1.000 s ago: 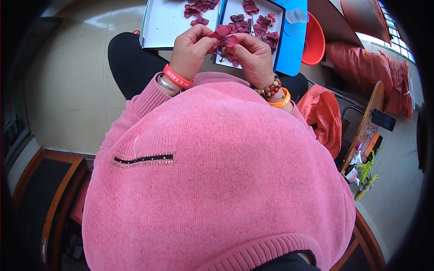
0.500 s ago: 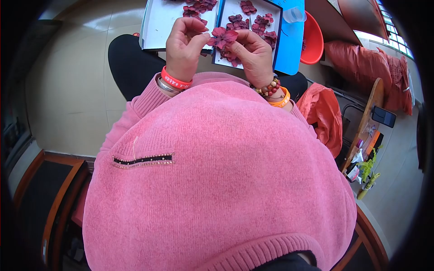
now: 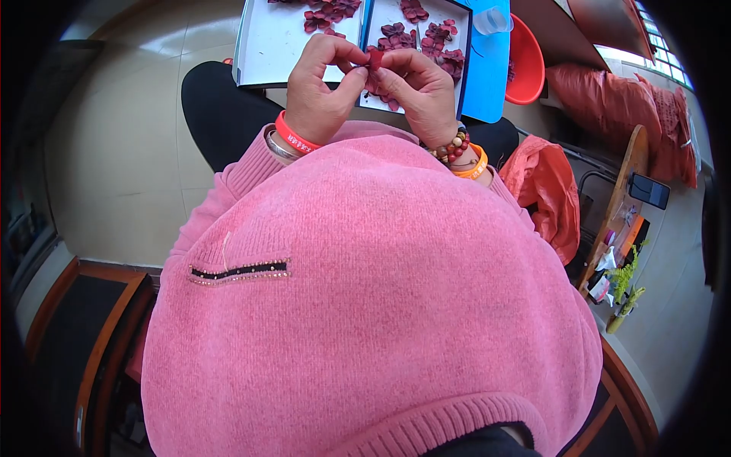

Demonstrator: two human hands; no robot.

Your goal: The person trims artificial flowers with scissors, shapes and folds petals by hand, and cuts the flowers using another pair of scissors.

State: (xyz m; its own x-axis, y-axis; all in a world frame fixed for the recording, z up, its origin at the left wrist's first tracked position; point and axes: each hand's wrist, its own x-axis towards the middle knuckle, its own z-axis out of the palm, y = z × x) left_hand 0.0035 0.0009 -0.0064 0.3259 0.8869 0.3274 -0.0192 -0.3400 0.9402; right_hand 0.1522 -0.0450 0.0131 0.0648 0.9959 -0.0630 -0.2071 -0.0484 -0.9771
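Note:
A dark red artificial flower [image 3: 375, 59] is pinched between my two hands, above the near edge of a white-bottomed box. My left hand [image 3: 324, 87], with a red wristband, grips its left side between thumb and forefinger. On the other side my right hand [image 3: 422, 93], wearing beads and an orange band, pinches it too. The fingers cover much of the flower, which looks folded. Behind the hands, more red flowers [image 3: 396, 36] lie in the right half of the box [image 3: 381, 11]. Others [image 3: 329, 14] lie in the left white half [image 3: 266, 46].
The box rests on a blue surface [image 3: 487, 84]. A clear plastic cup [image 3: 489, 21] and a red bowl [image 3: 527, 65] stand to its right. Further right are a red plastic bag [image 3: 542, 194], a wooden stool top [image 3: 620, 198] and a phone [image 3: 648, 190].
The flower was spread open and facing up; now it is folded between the fingertips. My left hand has moved right, closing its thumb and forefinger on it beside the right hand.

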